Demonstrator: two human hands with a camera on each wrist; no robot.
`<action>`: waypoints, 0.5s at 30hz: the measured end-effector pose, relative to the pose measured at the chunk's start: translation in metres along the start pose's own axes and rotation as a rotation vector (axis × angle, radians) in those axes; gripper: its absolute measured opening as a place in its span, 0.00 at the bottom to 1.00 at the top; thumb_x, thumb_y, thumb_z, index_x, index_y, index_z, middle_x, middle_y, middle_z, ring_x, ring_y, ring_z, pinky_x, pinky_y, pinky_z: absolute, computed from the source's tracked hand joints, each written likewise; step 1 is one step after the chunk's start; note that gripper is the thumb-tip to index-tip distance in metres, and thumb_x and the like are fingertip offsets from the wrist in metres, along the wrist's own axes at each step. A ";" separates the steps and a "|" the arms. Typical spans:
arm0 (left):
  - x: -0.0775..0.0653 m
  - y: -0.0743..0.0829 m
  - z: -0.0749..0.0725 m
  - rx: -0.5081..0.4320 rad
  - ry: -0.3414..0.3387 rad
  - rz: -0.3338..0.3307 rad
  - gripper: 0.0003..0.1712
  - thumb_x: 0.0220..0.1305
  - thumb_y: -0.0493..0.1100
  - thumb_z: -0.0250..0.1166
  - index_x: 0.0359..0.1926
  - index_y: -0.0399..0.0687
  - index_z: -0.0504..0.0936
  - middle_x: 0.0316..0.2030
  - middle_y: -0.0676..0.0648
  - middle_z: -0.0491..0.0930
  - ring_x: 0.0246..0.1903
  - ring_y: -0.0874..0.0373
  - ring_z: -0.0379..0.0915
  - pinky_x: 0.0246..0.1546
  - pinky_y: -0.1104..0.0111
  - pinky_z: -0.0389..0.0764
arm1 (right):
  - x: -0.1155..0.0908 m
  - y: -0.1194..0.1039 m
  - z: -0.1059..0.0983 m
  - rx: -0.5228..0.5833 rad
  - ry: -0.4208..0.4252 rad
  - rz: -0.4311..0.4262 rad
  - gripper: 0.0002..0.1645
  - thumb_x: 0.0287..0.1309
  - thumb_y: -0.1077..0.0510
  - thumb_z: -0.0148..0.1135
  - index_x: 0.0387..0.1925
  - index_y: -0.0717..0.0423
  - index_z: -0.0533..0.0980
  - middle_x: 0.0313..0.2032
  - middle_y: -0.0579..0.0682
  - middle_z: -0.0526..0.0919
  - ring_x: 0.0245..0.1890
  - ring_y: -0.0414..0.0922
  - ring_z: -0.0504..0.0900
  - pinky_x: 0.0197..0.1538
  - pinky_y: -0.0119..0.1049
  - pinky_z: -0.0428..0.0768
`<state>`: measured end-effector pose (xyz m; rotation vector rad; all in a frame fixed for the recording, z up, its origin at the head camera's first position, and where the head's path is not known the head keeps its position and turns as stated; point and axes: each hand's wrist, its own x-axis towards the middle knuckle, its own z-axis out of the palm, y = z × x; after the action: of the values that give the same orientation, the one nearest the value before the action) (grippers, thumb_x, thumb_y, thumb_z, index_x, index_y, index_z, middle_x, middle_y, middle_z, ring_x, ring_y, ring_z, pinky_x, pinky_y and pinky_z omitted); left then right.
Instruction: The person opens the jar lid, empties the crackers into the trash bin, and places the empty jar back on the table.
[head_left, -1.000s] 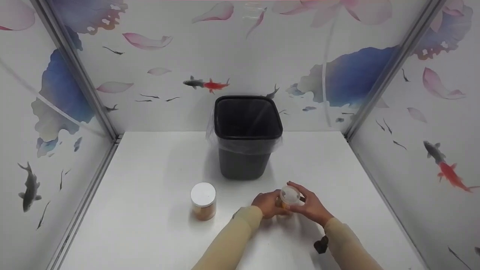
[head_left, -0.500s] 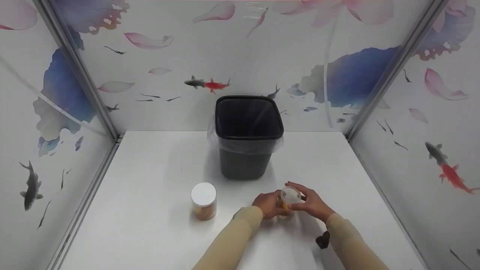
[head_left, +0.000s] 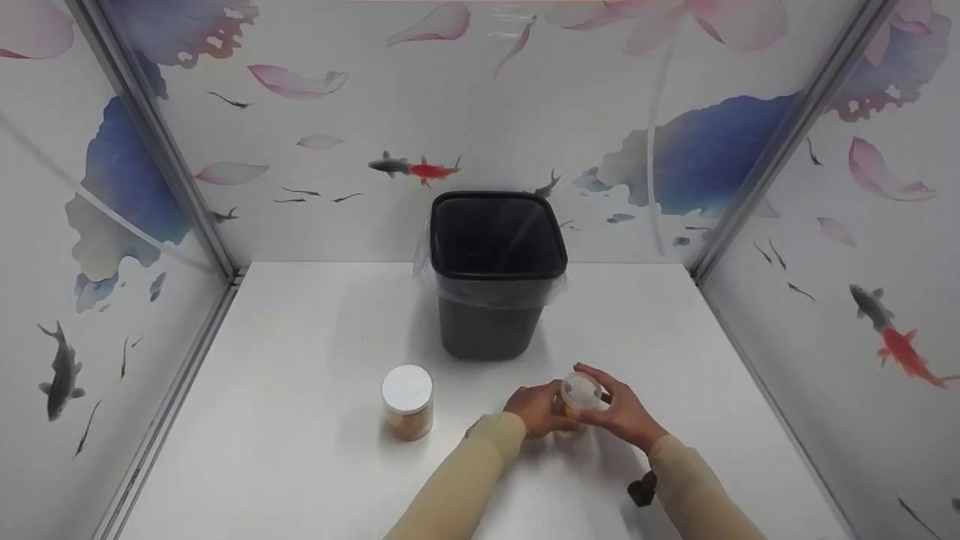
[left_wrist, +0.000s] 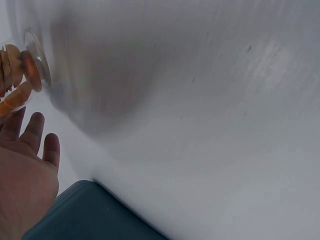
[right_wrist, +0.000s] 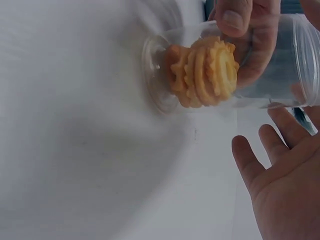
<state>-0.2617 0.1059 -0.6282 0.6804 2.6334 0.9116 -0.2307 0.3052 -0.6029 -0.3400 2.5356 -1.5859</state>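
Observation:
A clear plastic jar [right_wrist: 270, 75] of cookies stands upright on the table in front of me, right of centre in the head view. My left hand [head_left: 535, 411] grips its side, with the thumb curled against the wall in the right wrist view. Round the jar's pale, translucent top [head_left: 581, 389], which looks like a lid, my right hand [head_left: 624, 411] holds on with thumb and index finger. Its other fingers stand loose beside the jar. Ridged golden cookies [right_wrist: 205, 72] lie in the jar's bottom part. The fingertips at the top are partly cut off in the right wrist view.
A second jar [head_left: 408, 403] with a white lid and brownish contents stands left of my arms. Behind the hands is a black bin [head_left: 491, 322] with a clear liner bag. Printed panels [head_left: 315, 225] wall in the white table [head_left: 300, 337] at the back and sides.
The right hand and forearm rocked slightly to the right and back at the jar's top. My left hand and the jar keep their place, as does the second jar.

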 end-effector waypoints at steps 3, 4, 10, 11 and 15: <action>0.000 0.001 0.000 -0.005 -0.007 -0.010 0.42 0.54 0.66 0.72 0.69 0.66 0.71 0.59 0.62 0.76 0.60 0.59 0.71 0.63 0.59 0.68 | 0.000 0.001 0.003 -0.001 0.030 0.003 0.47 0.49 0.50 0.79 0.70 0.45 0.68 0.69 0.49 0.69 0.69 0.56 0.63 0.67 0.66 0.56; 0.000 0.001 -0.001 -0.006 -0.011 -0.013 0.42 0.54 0.66 0.72 0.69 0.66 0.70 0.59 0.62 0.76 0.60 0.59 0.71 0.63 0.59 0.68 | 0.000 0.001 0.003 0.001 0.034 0.003 0.46 0.49 0.50 0.79 0.70 0.44 0.69 0.69 0.49 0.69 0.69 0.56 0.64 0.67 0.66 0.56; 0.001 0.001 -0.001 -0.015 -0.014 -0.023 0.41 0.54 0.66 0.72 0.68 0.68 0.71 0.59 0.63 0.76 0.59 0.60 0.71 0.63 0.60 0.68 | 0.004 0.004 -0.001 0.026 0.003 0.006 0.44 0.49 0.52 0.79 0.69 0.43 0.70 0.68 0.48 0.70 0.69 0.58 0.64 0.67 0.67 0.55; 0.001 0.000 -0.001 -0.017 -0.013 -0.023 0.41 0.53 0.66 0.72 0.68 0.67 0.71 0.58 0.63 0.76 0.59 0.61 0.71 0.63 0.60 0.69 | 0.005 0.004 -0.002 0.027 -0.009 0.006 0.44 0.49 0.53 0.79 0.69 0.43 0.71 0.68 0.48 0.70 0.69 0.58 0.63 0.67 0.67 0.55; 0.001 0.000 -0.001 -0.025 -0.014 -0.027 0.41 0.52 0.67 0.72 0.67 0.67 0.72 0.57 0.64 0.77 0.58 0.62 0.72 0.62 0.61 0.69 | 0.008 0.004 -0.007 0.002 -0.051 -0.008 0.43 0.50 0.54 0.78 0.68 0.44 0.71 0.69 0.48 0.69 0.71 0.56 0.61 0.66 0.68 0.56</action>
<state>-0.2633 0.1060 -0.6279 0.6417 2.6078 0.9271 -0.2400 0.3109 -0.6030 -0.3849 2.4977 -1.5623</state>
